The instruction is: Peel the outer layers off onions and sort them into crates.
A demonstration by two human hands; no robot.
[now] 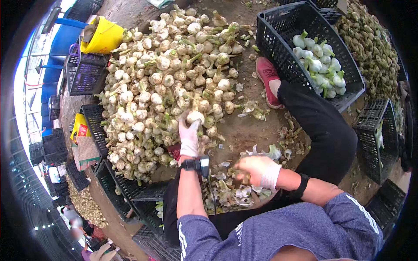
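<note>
A large heap of garlic bulbs, dusty and with short green stems, lies before me. My left hand, in a pale glove, reaches to the heap's near side with its fingers around a garlic bulb. My right hand, also gloved and slightly blurred, is over loose garlic skins between my legs; whether its curled fingers hold anything is unclear. Cleaner white garlic bulbs lie in a black plastic crate at the upper right.
Black crates stand at the right and lower left. A yellow bucket sits on a crate at the upper left. Another garlic heap lies at the upper right. My red shoe is beside the crate. Other people are at the lower left.
</note>
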